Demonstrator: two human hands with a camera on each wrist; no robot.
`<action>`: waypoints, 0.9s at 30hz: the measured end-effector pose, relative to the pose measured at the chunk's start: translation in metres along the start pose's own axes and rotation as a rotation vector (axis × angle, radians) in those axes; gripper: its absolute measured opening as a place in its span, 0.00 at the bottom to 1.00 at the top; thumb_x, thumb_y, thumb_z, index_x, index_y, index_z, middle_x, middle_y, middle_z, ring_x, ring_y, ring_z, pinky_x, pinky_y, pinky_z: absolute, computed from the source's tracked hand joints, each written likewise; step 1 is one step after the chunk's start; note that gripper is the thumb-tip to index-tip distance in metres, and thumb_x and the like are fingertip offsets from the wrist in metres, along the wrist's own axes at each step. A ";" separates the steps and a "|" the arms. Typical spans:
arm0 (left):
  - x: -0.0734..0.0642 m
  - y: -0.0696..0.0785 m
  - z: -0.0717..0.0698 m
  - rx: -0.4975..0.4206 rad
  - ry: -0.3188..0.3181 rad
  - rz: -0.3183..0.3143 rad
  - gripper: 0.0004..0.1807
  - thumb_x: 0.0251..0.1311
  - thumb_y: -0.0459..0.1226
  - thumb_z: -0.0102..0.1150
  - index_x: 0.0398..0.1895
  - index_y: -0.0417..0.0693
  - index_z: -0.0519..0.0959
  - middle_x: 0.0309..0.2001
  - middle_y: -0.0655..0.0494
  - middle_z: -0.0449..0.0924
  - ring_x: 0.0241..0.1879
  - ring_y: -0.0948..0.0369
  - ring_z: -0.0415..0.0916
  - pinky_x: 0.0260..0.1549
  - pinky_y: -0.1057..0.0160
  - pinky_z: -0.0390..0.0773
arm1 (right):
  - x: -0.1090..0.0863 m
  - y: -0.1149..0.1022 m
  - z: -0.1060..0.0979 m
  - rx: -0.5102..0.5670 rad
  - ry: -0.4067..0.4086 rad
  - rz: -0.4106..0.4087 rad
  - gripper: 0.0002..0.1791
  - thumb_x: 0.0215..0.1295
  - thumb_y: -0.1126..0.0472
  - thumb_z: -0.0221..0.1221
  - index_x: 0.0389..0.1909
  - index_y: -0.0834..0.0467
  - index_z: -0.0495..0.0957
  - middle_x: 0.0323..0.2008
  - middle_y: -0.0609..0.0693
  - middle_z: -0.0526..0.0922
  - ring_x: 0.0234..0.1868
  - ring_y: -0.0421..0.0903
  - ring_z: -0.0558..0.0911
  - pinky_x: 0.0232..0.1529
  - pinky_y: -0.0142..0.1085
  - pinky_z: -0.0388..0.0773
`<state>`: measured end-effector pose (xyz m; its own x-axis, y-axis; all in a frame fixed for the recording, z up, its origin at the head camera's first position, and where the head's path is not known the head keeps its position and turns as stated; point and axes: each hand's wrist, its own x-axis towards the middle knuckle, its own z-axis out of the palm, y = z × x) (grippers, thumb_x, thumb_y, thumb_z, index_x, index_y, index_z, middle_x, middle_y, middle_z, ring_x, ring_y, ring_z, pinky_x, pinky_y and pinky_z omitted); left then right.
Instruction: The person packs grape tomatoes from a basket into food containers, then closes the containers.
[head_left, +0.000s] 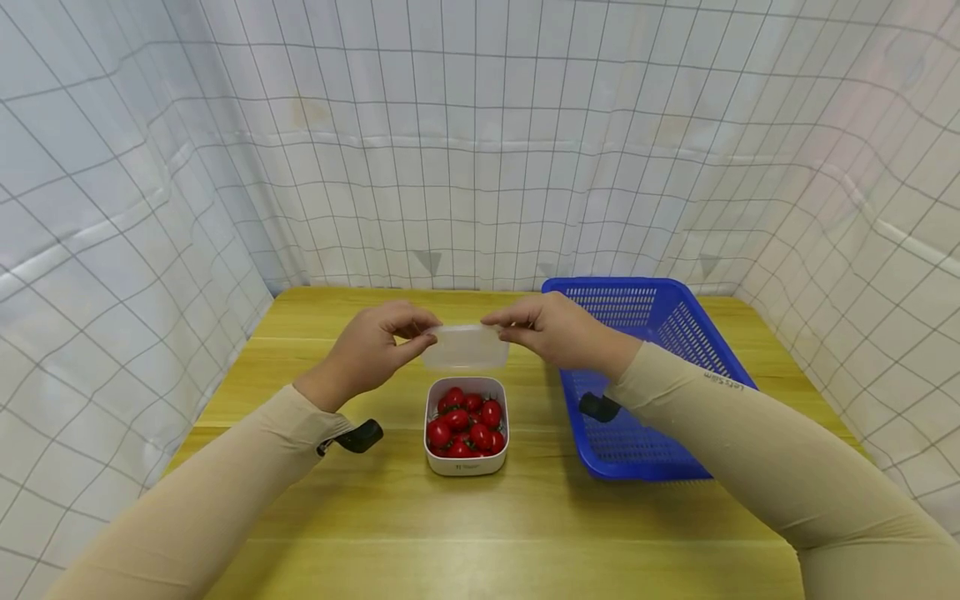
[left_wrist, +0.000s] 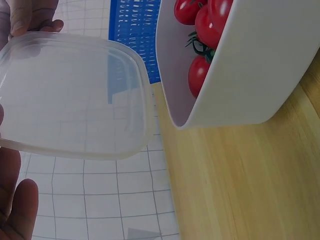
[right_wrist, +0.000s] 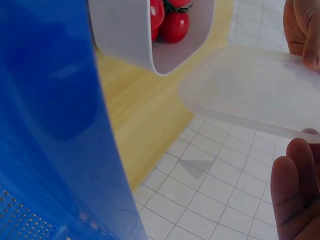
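Note:
Between them, my two hands hold a translucent plastic lid (head_left: 467,348) tilted up in the air, just behind a white container. The left hand (head_left: 375,343) pinches its left edge between thumb and fingers. At the opposite edge, the right hand (head_left: 558,329) pinches it the same way. The white square container (head_left: 465,469) stands uncovered on the table, filled with red cherry tomatoes (head_left: 456,419), some with green stems. In the left wrist view the lid (left_wrist: 75,95) hangs apart from the container's rim.
A blue perforated plastic basket (head_left: 588,454) stands on the right, partly under my right forearm. The yellow wooden table (head_left: 480,533) ends at a white grid-patterned curtain (head_left: 480,192) that runs along the back and both sides.

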<state>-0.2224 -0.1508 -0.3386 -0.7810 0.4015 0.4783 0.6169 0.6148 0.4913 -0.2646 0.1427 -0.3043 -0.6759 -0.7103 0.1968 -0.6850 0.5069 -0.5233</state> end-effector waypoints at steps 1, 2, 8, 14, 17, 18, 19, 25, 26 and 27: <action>0.000 0.000 0.000 -0.005 -0.005 -0.002 0.06 0.68 0.34 0.69 0.45 0.48 0.88 0.43 0.56 0.87 0.39 0.61 0.86 0.43 0.54 0.88 | 0.000 0.000 0.001 -0.004 -0.007 0.004 0.16 0.75 0.62 0.63 0.60 0.52 0.87 0.51 0.50 0.91 0.44 0.42 0.87 0.42 0.38 0.84; -0.001 -0.001 0.001 -0.011 -0.011 -0.003 0.06 0.68 0.34 0.69 0.45 0.47 0.88 0.42 0.56 0.87 0.39 0.61 0.86 0.43 0.54 0.88 | 0.000 0.000 0.001 -0.004 -0.018 0.010 0.16 0.75 0.62 0.63 0.61 0.52 0.87 0.52 0.50 0.91 0.45 0.43 0.87 0.43 0.38 0.84; -0.005 -0.003 0.006 -0.057 -0.046 -0.009 0.06 0.66 0.33 0.71 0.44 0.46 0.88 0.41 0.57 0.88 0.38 0.62 0.85 0.41 0.59 0.87 | -0.003 0.002 0.004 -0.029 -0.065 0.021 0.16 0.75 0.61 0.63 0.61 0.51 0.87 0.55 0.49 0.90 0.51 0.44 0.88 0.50 0.41 0.87; -0.011 -0.003 0.007 -0.087 -0.100 -0.023 0.06 0.67 0.37 0.71 0.44 0.49 0.89 0.41 0.60 0.86 0.39 0.66 0.84 0.42 0.58 0.88 | -0.006 0.002 0.004 -0.035 -0.104 0.015 0.15 0.75 0.60 0.64 0.59 0.50 0.87 0.54 0.48 0.90 0.51 0.44 0.87 0.50 0.41 0.86; -0.015 -0.002 0.007 -0.093 -0.129 -0.031 0.06 0.67 0.38 0.71 0.44 0.51 0.89 0.41 0.61 0.87 0.40 0.66 0.84 0.44 0.55 0.88 | -0.008 0.002 0.005 -0.021 -0.129 0.009 0.15 0.74 0.61 0.65 0.59 0.50 0.88 0.54 0.48 0.90 0.49 0.42 0.87 0.48 0.38 0.85; -0.016 -0.002 0.007 -0.098 -0.136 -0.030 0.06 0.67 0.37 0.71 0.44 0.50 0.89 0.41 0.61 0.87 0.40 0.66 0.84 0.44 0.55 0.88 | -0.008 0.001 0.005 -0.018 -0.135 0.003 0.15 0.74 0.61 0.65 0.58 0.51 0.88 0.54 0.48 0.90 0.48 0.42 0.86 0.47 0.37 0.85; -0.017 -0.002 0.007 -0.101 -0.144 -0.030 0.06 0.67 0.37 0.71 0.44 0.50 0.89 0.41 0.61 0.88 0.40 0.66 0.84 0.44 0.55 0.88 | -0.009 0.001 0.005 -0.016 -0.141 -0.001 0.15 0.74 0.61 0.65 0.58 0.51 0.88 0.54 0.48 0.90 0.47 0.41 0.86 0.45 0.36 0.85; -0.023 -0.002 0.008 -0.090 -0.171 -0.010 0.05 0.66 0.36 0.71 0.43 0.48 0.89 0.40 0.63 0.88 0.40 0.67 0.83 0.43 0.59 0.87 | -0.011 0.000 0.007 0.020 -0.223 -0.003 0.17 0.73 0.61 0.65 0.61 0.52 0.86 0.50 0.50 0.90 0.42 0.39 0.85 0.40 0.32 0.84; -0.024 -0.002 0.009 -0.087 -0.174 -0.006 0.05 0.66 0.36 0.71 0.42 0.48 0.89 0.40 0.62 0.88 0.40 0.67 0.83 0.43 0.58 0.87 | -0.012 -0.001 0.008 0.029 -0.240 0.001 0.18 0.74 0.61 0.65 0.62 0.52 0.86 0.50 0.50 0.90 0.43 0.39 0.86 0.41 0.32 0.84; -0.025 -0.002 0.009 -0.081 -0.178 -0.004 0.04 0.66 0.36 0.71 0.42 0.49 0.89 0.41 0.63 0.88 0.40 0.67 0.83 0.43 0.59 0.87 | -0.012 -0.001 0.008 0.034 -0.254 0.004 0.18 0.74 0.61 0.65 0.62 0.52 0.85 0.49 0.49 0.90 0.42 0.38 0.86 0.41 0.32 0.84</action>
<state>-0.2048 -0.1562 -0.3582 -0.7840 0.5169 0.3438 0.6139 0.5632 0.5531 -0.2538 0.1469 -0.3127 -0.5855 -0.8105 -0.0181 -0.6697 0.4962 -0.5525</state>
